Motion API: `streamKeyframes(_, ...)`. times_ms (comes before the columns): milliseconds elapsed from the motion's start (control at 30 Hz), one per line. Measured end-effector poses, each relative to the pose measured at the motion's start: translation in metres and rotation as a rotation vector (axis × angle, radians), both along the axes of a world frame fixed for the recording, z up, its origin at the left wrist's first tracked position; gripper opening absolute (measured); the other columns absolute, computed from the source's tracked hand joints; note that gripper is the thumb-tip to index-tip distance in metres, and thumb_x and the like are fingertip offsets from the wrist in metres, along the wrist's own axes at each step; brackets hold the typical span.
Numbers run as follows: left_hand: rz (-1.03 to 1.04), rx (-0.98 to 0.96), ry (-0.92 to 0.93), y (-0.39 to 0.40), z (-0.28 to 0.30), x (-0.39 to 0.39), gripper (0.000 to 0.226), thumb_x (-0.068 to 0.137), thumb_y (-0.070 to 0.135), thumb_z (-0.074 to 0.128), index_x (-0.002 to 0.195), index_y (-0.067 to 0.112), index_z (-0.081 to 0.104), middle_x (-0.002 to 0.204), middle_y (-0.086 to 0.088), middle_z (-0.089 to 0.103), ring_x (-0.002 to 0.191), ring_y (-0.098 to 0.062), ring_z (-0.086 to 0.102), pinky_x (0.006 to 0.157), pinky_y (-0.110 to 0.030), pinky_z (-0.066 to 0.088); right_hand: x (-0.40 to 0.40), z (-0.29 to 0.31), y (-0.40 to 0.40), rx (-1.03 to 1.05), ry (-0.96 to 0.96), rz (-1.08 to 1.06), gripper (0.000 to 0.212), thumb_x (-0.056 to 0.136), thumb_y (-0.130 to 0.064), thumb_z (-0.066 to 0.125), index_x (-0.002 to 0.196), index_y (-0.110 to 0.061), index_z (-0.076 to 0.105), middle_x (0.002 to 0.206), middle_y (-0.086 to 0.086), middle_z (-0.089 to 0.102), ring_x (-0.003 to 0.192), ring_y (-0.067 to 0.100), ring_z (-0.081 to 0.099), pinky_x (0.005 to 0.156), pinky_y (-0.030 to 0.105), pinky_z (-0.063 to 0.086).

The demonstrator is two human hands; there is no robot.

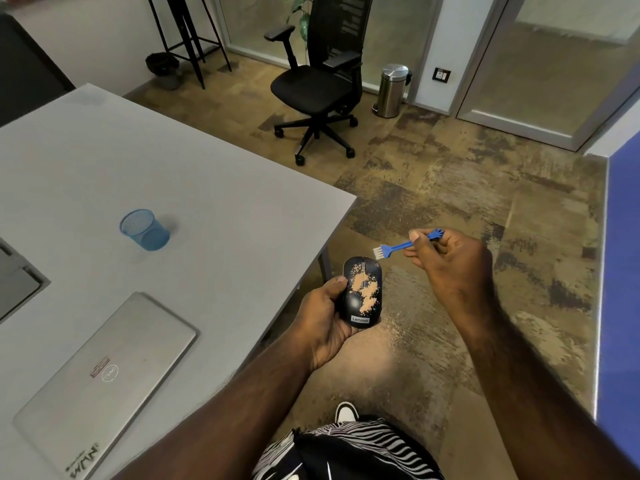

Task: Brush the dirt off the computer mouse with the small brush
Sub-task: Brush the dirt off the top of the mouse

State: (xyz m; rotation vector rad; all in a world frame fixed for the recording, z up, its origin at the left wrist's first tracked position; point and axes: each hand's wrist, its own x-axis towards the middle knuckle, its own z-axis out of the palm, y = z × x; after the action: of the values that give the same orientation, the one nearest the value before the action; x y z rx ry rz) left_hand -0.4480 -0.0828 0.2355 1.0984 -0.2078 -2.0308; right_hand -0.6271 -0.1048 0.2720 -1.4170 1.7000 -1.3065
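Hands number two, both busy near the middle of the frame, off the edge of the bench (pixel 194 174). One left hand (pixel 323 315) grips one dark mouse (pixel 362 292) from the side and underneath, thumb on its left edge; the mouse lies face up with tan dirt (pixel 364 287) scattered over its top. One right hand (pixel 450 265), to the right and slightly higher, pinches one small blue brush (pixel 407 244) by its handle, white bristles pointing left and hanging just above the mouse's far end, not touching it. On the bench lie one closed silver laptop (pixel 104 372) at lower left and one blue mesh cup (pixel 144 229) left of center. One black office chair (pixel 318 84) and one steel bin (pixel 392 91) stand on the floor at top.
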Motion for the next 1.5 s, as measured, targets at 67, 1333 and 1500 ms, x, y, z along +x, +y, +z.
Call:
streamKeyframes(67, 0.006, 0.0, -0.005, -0.001, 0.0, 0.001, 0.037, 0.101, 0.02, 0.034, 0.125, -0.001, 0.053, 0.112, -0.025, 0.064, 0.095, -0.037, 0.062, 0.087, -0.053, 0.05, 0.0, 0.001, 0.0, -0.003, -0.011, 0.015, 0.011, 0.093, -0.02, 0.071, 0.09, -0.031, 0.072, 0.074, -0.01, 0.075, 0.068, 0.005, 0.076, 0.062, 0.028, 0.063)
streamKeyframes(1333, 0.015, 0.019, 0.029, -0.012, -0.001, -0.001, 0.037, 0.102, 0.023, 0.033, 0.119, 0.001, 0.056, 0.108, -0.023, 0.066, 0.1, -0.037, 0.061, 0.086, -0.051, 0.051, -0.01, -0.002, 0.01, -0.03, -0.116, 0.087, 0.013, 0.093, -0.011, 0.071, 0.103, -0.019, 0.073, 0.077, -0.011, 0.077, 0.073, 0.005, 0.077, 0.064, 0.019, 0.061)
streamKeyframes(1500, 0.019, 0.024, 0.036, -0.012, 0.0, -0.002, 0.035, 0.101, 0.022, 0.034, 0.116, 0.001, 0.057, 0.105, -0.023, 0.067, 0.102, -0.039, 0.06, 0.087, -0.052, 0.05, -0.012, -0.001, 0.009, -0.048, -0.132, 0.063, 0.013, 0.092, -0.014, 0.072, 0.1, -0.025, 0.073, 0.079, -0.011, 0.078, 0.073, 0.008, 0.077, 0.065, 0.022, 0.061)
